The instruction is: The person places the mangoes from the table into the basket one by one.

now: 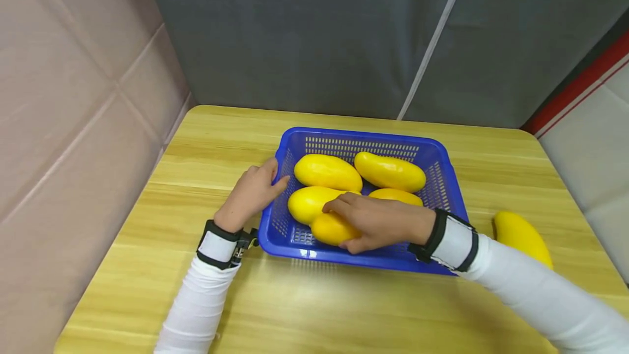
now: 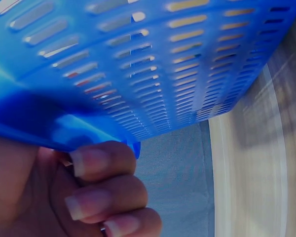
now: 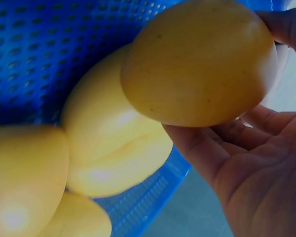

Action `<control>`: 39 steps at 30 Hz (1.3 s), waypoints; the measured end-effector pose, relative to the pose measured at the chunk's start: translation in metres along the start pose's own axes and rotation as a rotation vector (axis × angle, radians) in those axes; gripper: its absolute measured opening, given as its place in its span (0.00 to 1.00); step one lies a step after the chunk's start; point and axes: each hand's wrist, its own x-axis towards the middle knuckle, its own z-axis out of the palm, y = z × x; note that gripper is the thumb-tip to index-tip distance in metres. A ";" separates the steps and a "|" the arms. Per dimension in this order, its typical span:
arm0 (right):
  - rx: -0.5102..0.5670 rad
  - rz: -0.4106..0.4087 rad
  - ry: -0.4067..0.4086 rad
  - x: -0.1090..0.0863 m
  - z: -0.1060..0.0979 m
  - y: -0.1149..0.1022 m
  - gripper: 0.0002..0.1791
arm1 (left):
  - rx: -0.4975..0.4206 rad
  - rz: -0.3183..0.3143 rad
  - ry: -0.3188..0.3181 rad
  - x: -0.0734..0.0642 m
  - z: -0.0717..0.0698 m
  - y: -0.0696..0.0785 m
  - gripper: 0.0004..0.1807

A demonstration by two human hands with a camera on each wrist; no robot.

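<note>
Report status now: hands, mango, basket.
Left hand grips blue basket rim. Right hand holds front mango inside basket. One mango on table, nothing blocking.

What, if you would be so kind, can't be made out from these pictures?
- Head view: the mango in the right hand is mostly covered by the hand.
- Head view: the mango on the table is partly hidden by the right sleeve.
- Left wrist view: the basket fills the frame, cut off by the edges; the left hand shows only partly.
</note>
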 end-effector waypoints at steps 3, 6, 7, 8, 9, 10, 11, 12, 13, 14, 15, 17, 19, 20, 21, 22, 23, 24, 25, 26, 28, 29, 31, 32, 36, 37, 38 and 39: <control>0.023 -0.014 0.001 0.006 0.003 -0.003 0.35 | 0.002 0.008 0.003 0.000 0.001 0.000 0.12; 0.040 -0.026 0.008 0.012 0.005 -0.004 0.35 | 0.003 0.012 0.006 0.000 0.001 0.000 0.12; 0.048 -0.028 0.010 0.014 0.005 -0.005 0.35 | 0.002 0.011 0.006 0.000 0.001 0.000 0.12; 0.055 -0.030 0.012 0.016 0.005 -0.005 0.35 | 0.002 0.011 0.008 0.000 0.001 0.000 0.12; 0.063 -0.031 0.016 0.018 0.005 -0.005 0.35 | 0.003 0.011 0.009 0.000 0.000 0.000 0.12; 0.076 -0.029 0.016 0.019 0.004 -0.005 0.35 | 0.005 0.012 0.012 0.000 0.000 0.000 0.13; 0.091 -0.030 0.016 0.021 0.004 -0.006 0.35 | 0.006 0.013 0.013 0.001 0.000 0.001 0.13; 0.104 -0.034 0.015 0.022 0.004 -0.006 0.35 | 0.009 0.013 0.015 0.001 0.000 0.001 0.13; 0.111 -0.036 0.013 0.024 0.004 -0.006 0.35 | 0.011 0.013 0.015 0.001 -0.001 0.001 0.13; 0.119 -0.037 0.008 0.025 0.004 -0.006 0.35 | 0.014 0.014 0.015 0.001 -0.001 0.001 0.13; 0.125 -0.042 0.003 0.026 0.005 -0.005 0.35 | 0.017 0.014 0.013 0.001 -0.001 0.002 0.13; 0.125 -0.056 -0.005 0.028 0.007 -0.005 0.34 | 0.018 0.015 0.010 0.001 -0.001 0.002 0.13; 0.110 -0.074 -0.006 0.028 0.009 -0.004 0.33 | 0.017 0.018 0.007 0.001 -0.001 0.002 0.13; 0.099 -0.087 0.001 0.028 0.011 -0.004 0.33 | 0.019 0.018 0.009 0.001 0.000 0.002 0.13; 0.086 -0.098 0.011 0.029 0.012 -0.003 0.32 | 0.021 0.018 0.012 0.001 0.000 0.002 0.13; 0.075 -0.107 0.022 0.029 0.013 -0.003 0.31 | 0.021 0.017 0.013 0.001 0.000 0.002 0.13; 0.067 -0.116 0.032 0.029 0.015 -0.003 0.31 | 0.021 0.016 0.013 0.001 0.000 0.002 0.13; 0.063 -0.126 0.043 0.029 0.016 -0.002 0.31 | 0.020 0.016 0.011 0.001 0.001 0.001 0.13; 0.062 -0.133 0.049 0.030 0.017 -0.002 0.30 | 0.019 0.014 0.012 0.000 0.001 0.001 0.14; 0.063 -0.139 0.052 0.030 0.018 -0.002 0.30 | 0.018 0.013 0.010 0.000 0.001 0.001 0.13; 0.064 -0.146 0.051 0.032 0.020 -0.002 0.30 | 0.012 0.012 0.005 -0.001 0.002 0.001 0.13; 0.064 -0.147 0.049 0.033 0.020 -0.002 0.30 | 0.008 0.010 0.004 -0.001 0.002 0.001 0.13; 0.064 -0.145 0.043 0.034 0.020 -0.002 0.30 | 0.004 0.004 0.005 -0.001 0.003 0.001 0.13; 0.059 -0.142 0.039 0.034 0.020 -0.002 0.29 | 0.003 0.000 0.005 -0.002 0.003 0.001 0.13; 0.047 -0.114 0.011 0.036 0.020 -0.003 0.29 | 0.012 -0.008 0.010 -0.002 0.002 0.000 0.13; 0.039 -0.109 0.006 0.036 0.020 -0.003 0.29 | 0.017 -0.006 0.012 -0.002 0.002 0.001 0.13; 0.028 -0.109 0.001 0.037 0.020 -0.003 0.29 | 0.022 -0.005 0.015 -0.002 0.001 0.001 0.13; 0.015 -0.115 0.001 0.037 0.020 -0.003 0.28 | 0.027 -0.005 0.017 -0.002 0.001 0.001 0.13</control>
